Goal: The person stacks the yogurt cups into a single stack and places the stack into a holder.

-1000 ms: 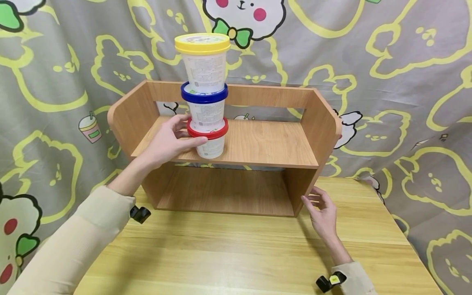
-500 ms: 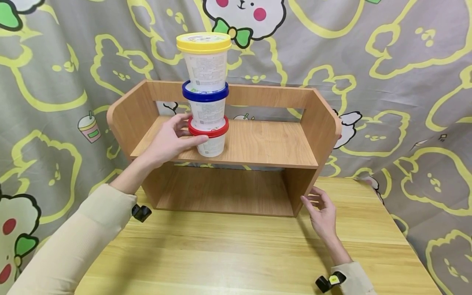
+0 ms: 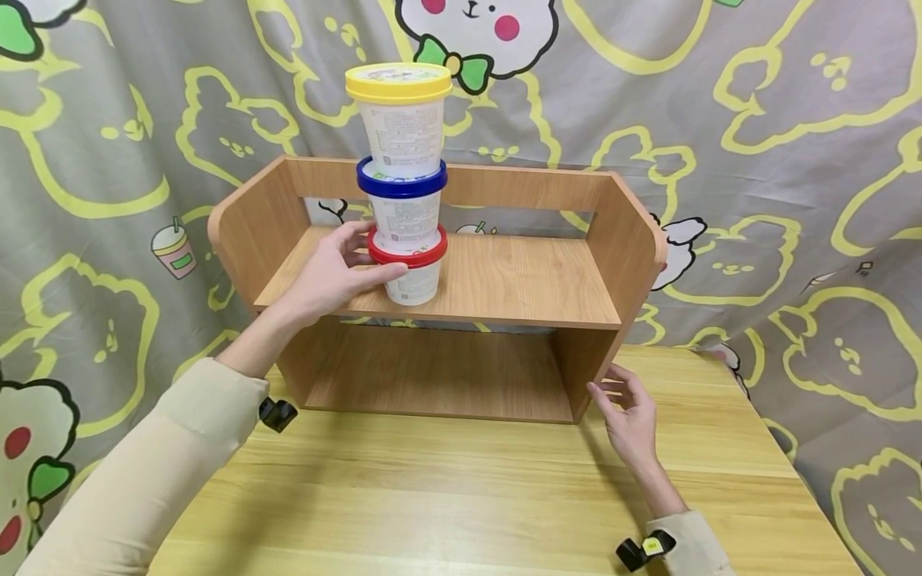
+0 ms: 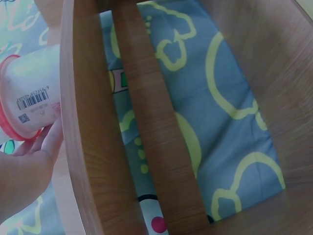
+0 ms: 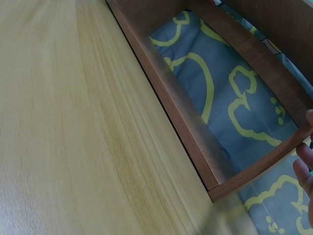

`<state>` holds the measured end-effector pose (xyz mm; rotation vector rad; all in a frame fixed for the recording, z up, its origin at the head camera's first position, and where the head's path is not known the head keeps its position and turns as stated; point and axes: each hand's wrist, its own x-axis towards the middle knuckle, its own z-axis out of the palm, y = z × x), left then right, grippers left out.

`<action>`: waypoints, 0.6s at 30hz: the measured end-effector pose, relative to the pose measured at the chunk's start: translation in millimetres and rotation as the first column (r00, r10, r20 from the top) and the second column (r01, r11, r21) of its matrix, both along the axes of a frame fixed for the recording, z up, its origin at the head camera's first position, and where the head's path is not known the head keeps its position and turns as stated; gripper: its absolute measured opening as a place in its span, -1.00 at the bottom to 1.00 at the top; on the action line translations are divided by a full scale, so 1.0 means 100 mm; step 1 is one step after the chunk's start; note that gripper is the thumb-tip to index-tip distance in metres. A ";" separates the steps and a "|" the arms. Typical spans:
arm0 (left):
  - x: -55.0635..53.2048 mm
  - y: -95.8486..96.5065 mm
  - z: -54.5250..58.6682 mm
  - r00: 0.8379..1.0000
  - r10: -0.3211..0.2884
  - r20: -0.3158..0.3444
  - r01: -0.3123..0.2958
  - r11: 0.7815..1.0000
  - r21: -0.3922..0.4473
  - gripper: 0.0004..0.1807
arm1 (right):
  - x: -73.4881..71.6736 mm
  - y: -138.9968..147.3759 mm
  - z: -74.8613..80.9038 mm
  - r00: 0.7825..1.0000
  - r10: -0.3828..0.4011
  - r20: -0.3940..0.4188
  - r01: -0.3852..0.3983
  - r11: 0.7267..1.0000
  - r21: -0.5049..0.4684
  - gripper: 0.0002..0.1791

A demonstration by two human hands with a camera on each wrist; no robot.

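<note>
Three white tubs stand stacked over the front left of the upper board of a small wooden shelf (image 3: 519,276). The yellow-lidded tub (image 3: 403,136) is on top, the blue-lidded tub (image 3: 406,220) in the middle, and the red-lidded tub (image 3: 414,284) at the bottom. My left hand (image 3: 334,276) grips the red-lidded tub from the left, thumb in front and fingers round behind; the left wrist view shows fingers under its barcode. Low on the shelf's right side panel, my right hand (image 3: 630,412) holds the front edge between thumb and fingers.
The shelf stands on a light wooden table (image 3: 446,496), its lower compartment (image 3: 439,372) below the upper board. Behind it hangs a grey curtain (image 3: 778,200) with yellow cartoon outlines. Raised side panels flank the upper board. Black wrist devices sit near both cuffs.
The stack and my left hand have shifted very slightly to the right, with the stack also rising a little. My right hand stays at the side panel.
</note>
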<state>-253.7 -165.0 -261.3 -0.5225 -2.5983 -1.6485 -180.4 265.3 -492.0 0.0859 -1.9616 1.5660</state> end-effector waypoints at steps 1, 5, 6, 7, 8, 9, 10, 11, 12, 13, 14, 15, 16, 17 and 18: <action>0.00 0.00 0.00 1.000 0.000 -0.001 0.000 1.000 0.000 -0.18 | 0.00 0.00 0.00 1.000 0.000 -0.001 0.000 1.000 0.000 -0.61; 0.00 0.00 -0.01 1.000 0.001 -0.005 -0.001 1.000 -0.001 -0.18 | 0.00 0.00 0.00 1.000 0.002 -0.006 -0.002 1.000 -0.002 -0.60; 0.00 0.00 -0.01 1.000 0.001 -0.007 -0.001 1.000 -0.002 -0.18 | 0.00 0.00 0.00 1.000 0.003 -0.007 -0.003 1.000 -0.003 -0.60; 0.00 0.00 -0.01 1.000 -0.001 -0.007 0.001 1.000 -0.002 -0.18 | 0.00 0.00 0.00 1.000 0.003 -0.008 -0.003 1.000 -0.003 -0.60; 0.00 0.00 -0.01 1.000 -0.004 -0.009 0.004 1.000 -0.004 -0.18 | 0.00 0.00 0.00 1.000 0.004 -0.009 -0.004 1.000 -0.002 -0.59; 0.00 0.00 -0.01 1.000 -0.006 -0.012 0.006 1.000 -0.008 -0.18 | 0.00 0.00 0.00 1.000 0.004 -0.010 -0.004 1.000 -0.001 -0.59; 0.01 0.00 0.00 1.000 -0.010 -0.015 0.010 1.000 -0.012 -0.18 | 0.00 0.00 0.00 1.000 0.003 -0.010 -0.003 1.000 0.000 -0.59; 0.01 -0.01 0.00 1.000 -0.014 -0.016 0.013 1.000 -0.016 -0.17 | 0.00 0.00 0.00 1.000 0.002 -0.009 -0.002 1.000 0.001 -0.59; 0.02 -0.01 0.00 1.000 -0.017 -0.016 0.016 1.000 -0.020 -0.16 | 0.00 0.00 0.00 1.000 0.003 -0.007 -0.003 1.000 -0.001 -0.59; 0.03 -0.02 0.00 1.000 -0.018 -0.015 0.017 1.000 -0.023 -0.14 | 0.00 0.01 0.00 1.000 0.002 -0.006 -0.002 1.000 0.000 -0.60; 0.04 -0.02 0.00 1.000 -0.016 -0.012 0.016 0.999 -0.027 -0.13 | 0.00 0.01 0.00 1.000 0.001 -0.005 -0.001 1.000 -0.001 -0.60; 0.06 -0.03 0.00 1.000 -0.014 -0.007 0.014 0.999 -0.029 -0.11 | 0.00 0.00 0.00 1.000 0.001 -0.003 -0.001 1.000 -0.002 -0.60; 0.08 -0.04 0.00 1.000 -0.012 0.001 0.012 1.000 -0.029 -0.11 | 0.00 0.00 0.00 1.000 0.001 -0.003 -0.001 1.000 -0.001 -0.60; 0.10 -0.05 0.00 1.000 -0.009 0.008 0.009 1.000 -0.028 -0.10 | 0.00 0.00 0.00 1.000 0.000 -0.002 0.000 1.000 0.000 -0.60; 0.12 -0.07 0.00 1.000 -0.007 0.014 0.007 1.000 -0.028 -0.10 | 0.00 0.00 0.00 1.000 0.002 -0.002 -0.002 1.000 0.000 -0.60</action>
